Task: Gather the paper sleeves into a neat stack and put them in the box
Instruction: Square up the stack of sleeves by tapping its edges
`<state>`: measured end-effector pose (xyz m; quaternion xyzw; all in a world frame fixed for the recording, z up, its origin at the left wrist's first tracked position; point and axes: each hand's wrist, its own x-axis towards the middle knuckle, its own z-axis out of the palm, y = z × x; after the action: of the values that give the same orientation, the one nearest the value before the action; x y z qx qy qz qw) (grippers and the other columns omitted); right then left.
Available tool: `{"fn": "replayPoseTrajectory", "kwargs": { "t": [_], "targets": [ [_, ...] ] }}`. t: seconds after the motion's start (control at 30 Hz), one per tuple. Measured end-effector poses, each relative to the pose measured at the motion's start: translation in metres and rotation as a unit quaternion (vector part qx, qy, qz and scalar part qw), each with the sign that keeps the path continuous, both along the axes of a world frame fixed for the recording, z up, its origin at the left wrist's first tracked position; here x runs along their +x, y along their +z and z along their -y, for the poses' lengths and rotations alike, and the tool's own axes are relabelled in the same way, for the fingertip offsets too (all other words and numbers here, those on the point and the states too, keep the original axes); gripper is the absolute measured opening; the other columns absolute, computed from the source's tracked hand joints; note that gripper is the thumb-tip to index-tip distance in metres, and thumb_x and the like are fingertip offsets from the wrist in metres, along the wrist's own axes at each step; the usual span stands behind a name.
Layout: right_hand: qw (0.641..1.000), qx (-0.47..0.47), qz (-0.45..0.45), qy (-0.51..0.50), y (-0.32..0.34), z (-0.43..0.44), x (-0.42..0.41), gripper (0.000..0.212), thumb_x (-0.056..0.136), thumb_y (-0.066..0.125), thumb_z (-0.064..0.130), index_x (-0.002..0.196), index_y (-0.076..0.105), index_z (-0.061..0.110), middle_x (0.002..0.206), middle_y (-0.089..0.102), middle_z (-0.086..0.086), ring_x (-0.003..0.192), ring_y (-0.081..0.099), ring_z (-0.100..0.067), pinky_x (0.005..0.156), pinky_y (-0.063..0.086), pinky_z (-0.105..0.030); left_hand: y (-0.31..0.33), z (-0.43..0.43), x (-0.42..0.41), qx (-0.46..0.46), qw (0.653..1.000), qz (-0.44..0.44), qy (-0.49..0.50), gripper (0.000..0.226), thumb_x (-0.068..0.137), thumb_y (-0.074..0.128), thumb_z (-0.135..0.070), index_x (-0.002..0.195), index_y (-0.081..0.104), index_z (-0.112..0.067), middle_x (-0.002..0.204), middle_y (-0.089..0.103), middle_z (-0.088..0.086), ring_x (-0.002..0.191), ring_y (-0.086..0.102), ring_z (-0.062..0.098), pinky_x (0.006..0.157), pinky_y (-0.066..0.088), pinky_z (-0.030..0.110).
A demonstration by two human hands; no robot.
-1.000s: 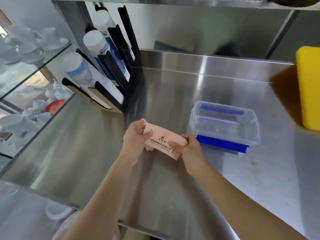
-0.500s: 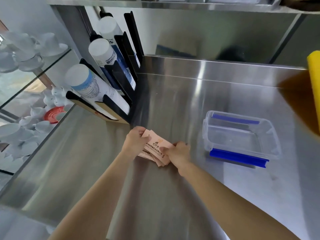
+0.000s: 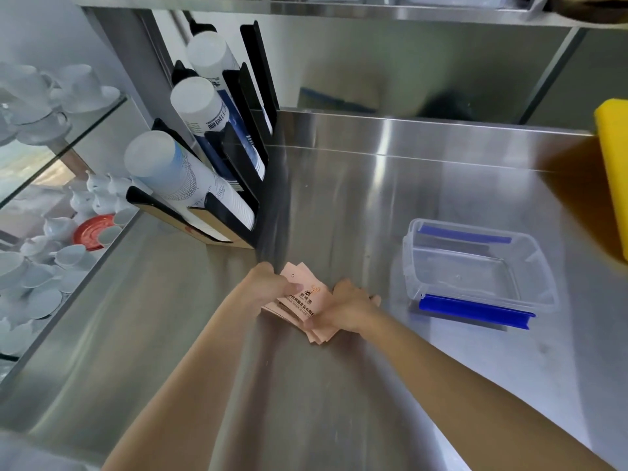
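Note:
Several pink paper sleeves (image 3: 307, 299) with dark print lie fanned in a loose pile on the steel counter. My left hand (image 3: 268, 283) grips the pile's left end, thumb on top. My right hand (image 3: 343, 309) covers and holds the right end, fingers curled over the sleeves. Some sleeve corners stick out unevenly below my right hand. The clear plastic box (image 3: 475, 270) with blue clips sits open and empty to the right of the pile, apart from both hands.
A black rack with stacks of paper cups (image 3: 190, 185) stands at the back left of the counter. A yellow block (image 3: 615, 178) is at the far right edge. White cups and saucers (image 3: 51, 96) fill glass shelves on the left. A steel shelf runs overhead.
The sleeves were held up in both hands a second ago; now they rest lower on the counter, spread out, with both hands pressing on them.

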<state>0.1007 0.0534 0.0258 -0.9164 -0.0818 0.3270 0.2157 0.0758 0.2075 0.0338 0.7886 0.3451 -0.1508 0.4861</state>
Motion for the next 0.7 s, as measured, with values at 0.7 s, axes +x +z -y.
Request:
{"fn": "replayPoseTrajectory", "kwargs": {
  "t": [0.7],
  "targets": [
    [0.955, 0.166, 0.232, 0.082, -0.002, 0.011, -0.002, 0.039, 0.066, 0.076, 0.011, 0.101, 0.058, 0.008, 0.100, 0.050, -0.009, 0.092, 0.050, -0.026, 0.082, 0.042, -0.030, -0.014, 0.026, -0.036, -0.225, 0.928, 0.237, 0.179, 0.044, 0.067, 0.061, -0.062, 0.094, 0.054, -0.028, 0.096, 0.064, -0.002, 0.088, 0.061, 0.012, 0.070, 0.043, 0.024]
  ]
}}
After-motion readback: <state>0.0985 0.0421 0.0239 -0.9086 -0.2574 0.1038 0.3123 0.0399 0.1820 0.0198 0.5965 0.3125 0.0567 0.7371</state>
